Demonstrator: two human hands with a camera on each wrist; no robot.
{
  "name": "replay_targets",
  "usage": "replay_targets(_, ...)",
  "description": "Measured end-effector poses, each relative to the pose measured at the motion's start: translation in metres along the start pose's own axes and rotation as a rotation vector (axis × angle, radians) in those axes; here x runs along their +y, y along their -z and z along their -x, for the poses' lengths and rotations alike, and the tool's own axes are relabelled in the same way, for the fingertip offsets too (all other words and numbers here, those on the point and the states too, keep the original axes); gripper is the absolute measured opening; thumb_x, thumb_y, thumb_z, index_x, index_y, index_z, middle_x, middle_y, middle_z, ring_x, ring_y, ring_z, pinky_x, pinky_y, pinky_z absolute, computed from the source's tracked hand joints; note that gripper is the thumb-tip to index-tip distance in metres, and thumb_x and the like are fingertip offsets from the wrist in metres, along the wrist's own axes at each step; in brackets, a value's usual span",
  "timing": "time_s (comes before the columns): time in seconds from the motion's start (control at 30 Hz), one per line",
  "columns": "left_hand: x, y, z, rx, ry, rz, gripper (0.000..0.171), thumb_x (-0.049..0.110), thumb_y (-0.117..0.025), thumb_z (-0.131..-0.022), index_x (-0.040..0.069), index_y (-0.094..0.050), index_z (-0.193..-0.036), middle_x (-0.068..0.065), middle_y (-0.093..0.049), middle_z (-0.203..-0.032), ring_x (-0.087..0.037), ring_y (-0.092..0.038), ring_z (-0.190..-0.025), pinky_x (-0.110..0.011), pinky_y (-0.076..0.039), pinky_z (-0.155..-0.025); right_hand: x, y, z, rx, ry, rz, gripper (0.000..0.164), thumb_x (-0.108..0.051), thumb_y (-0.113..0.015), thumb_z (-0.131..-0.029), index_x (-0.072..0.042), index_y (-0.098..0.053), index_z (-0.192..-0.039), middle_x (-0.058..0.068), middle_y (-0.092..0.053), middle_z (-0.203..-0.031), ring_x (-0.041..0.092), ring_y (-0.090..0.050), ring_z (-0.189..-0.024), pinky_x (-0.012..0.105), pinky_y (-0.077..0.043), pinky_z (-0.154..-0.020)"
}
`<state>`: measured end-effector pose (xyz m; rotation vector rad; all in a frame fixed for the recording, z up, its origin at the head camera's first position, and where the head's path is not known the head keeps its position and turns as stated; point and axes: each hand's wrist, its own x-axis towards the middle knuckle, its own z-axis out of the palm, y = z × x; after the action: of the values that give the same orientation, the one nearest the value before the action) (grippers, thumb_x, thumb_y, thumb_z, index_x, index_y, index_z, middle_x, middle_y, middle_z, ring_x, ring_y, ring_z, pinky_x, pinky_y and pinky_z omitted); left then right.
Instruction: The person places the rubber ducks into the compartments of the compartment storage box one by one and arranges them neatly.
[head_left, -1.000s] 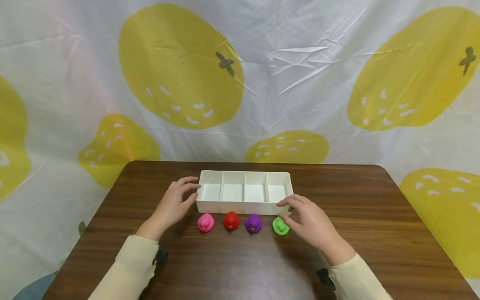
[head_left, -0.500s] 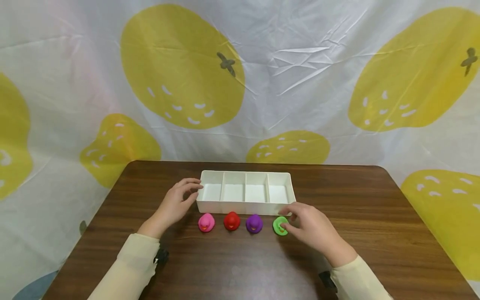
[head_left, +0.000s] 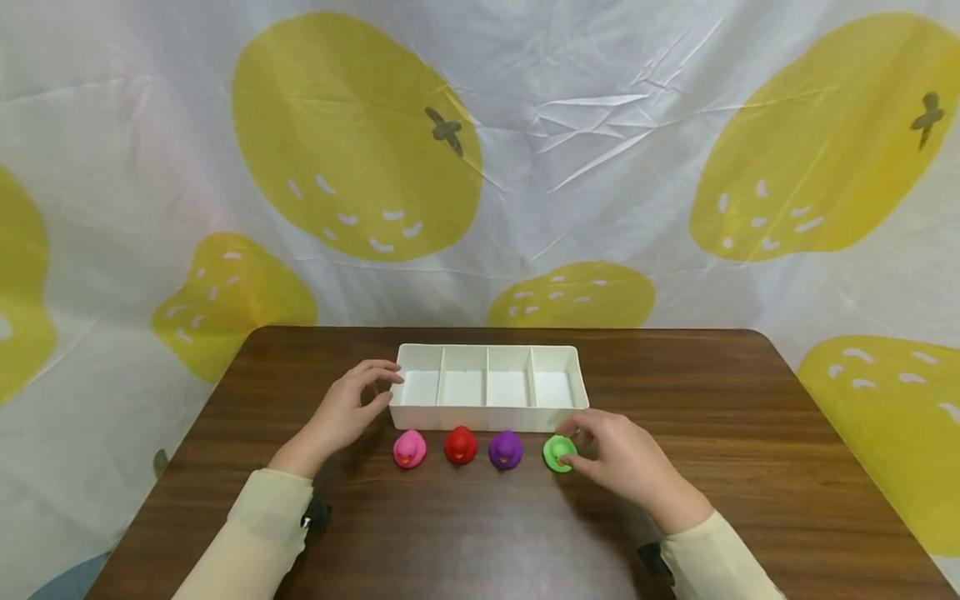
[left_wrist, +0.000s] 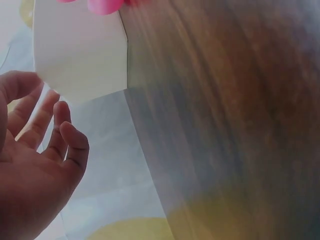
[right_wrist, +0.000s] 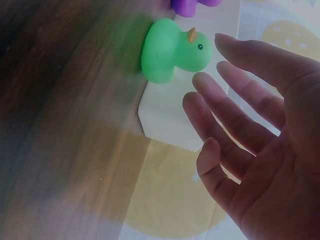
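Observation:
In the head view my right hand [head_left: 622, 458] hovers over the green rubber duck [head_left: 558, 452], thumb overlapping its side. The right wrist view shows the fingers [right_wrist: 207, 90] loosely bent beside the duck's head, with nothing between them. My left hand [head_left: 341, 412] is at the left end of a white box [head_left: 487, 418] with several compartments, fingertips right at its wall. Its fingers [left_wrist: 62, 127] are relaxed and hold nothing. Left of the green duck, a purple duck [head_left: 506, 450], a red duck [head_left: 461, 446] and a pink duck [head_left: 408, 449] stand in a row before the box.
Everything stands on a dark wooden table [head_left: 465, 533]. Behind its far edge hangs a white cloth [head_left: 570, 208] printed with yellow fruit. Black wrist straps [head_left: 317, 514] show at the cream sleeves [head_left: 255, 529].
My right hand has come down and slightly toward me, closer over the green duck. The left hand has stayed by the box, and the ducks and box stand where they were.

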<state>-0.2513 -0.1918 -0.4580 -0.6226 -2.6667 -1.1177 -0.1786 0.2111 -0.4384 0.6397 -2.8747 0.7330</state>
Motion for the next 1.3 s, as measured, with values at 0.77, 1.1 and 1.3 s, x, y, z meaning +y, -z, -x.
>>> replay_targets(0.77, -0.015, 0.000, 0.000, -0.079, -0.003, 0.108, 0.017, 0.001, -0.073, -0.092, 0.005, -0.069, -0.108, -0.008, -0.062, -0.139, -0.028, -0.057, -0.092, -0.037, -0.049, -0.078, 0.003, -0.003, 0.006, -0.047, -0.041, 0.003, 0.031, -0.021, -0.092, -0.075, -0.025, -0.069, -0.095, -0.009, -0.065, -0.078, 0.010, -0.059, -0.069, 0.027, -0.044, -0.060)
replay_targets(1.1, -0.014, 0.006, -0.004, -0.074, 0.009, 0.123, 0.020, 0.000, -0.075, -0.091, 0.002, -0.070, -0.110, -0.009, -0.062, -0.139, -0.027, -0.056, -0.092, -0.041, -0.049, -0.082, 0.002, -0.004, -0.001, -0.038, -0.003, 0.035, 0.032, -0.023, -0.093, -0.074, -0.027, -0.065, -0.090, -0.009, -0.064, -0.077, 0.002, -0.051, -0.066, 0.025, -0.042, -0.059)
replay_targets(1.3, -0.013, 0.008, -0.003, -0.084, 0.019, 0.119, 0.021, 0.001, -0.076, -0.089, 0.002, -0.071, -0.110, -0.009, -0.062, -0.140, -0.030, -0.057, -0.091, -0.038, -0.048, -0.082, 0.001, -0.008, -0.001, -0.021, -0.004, 0.074, 0.033, -0.025, -0.093, -0.073, -0.027, -0.064, -0.089, -0.011, -0.063, -0.077, 0.002, -0.051, -0.067, 0.027, -0.043, -0.059)
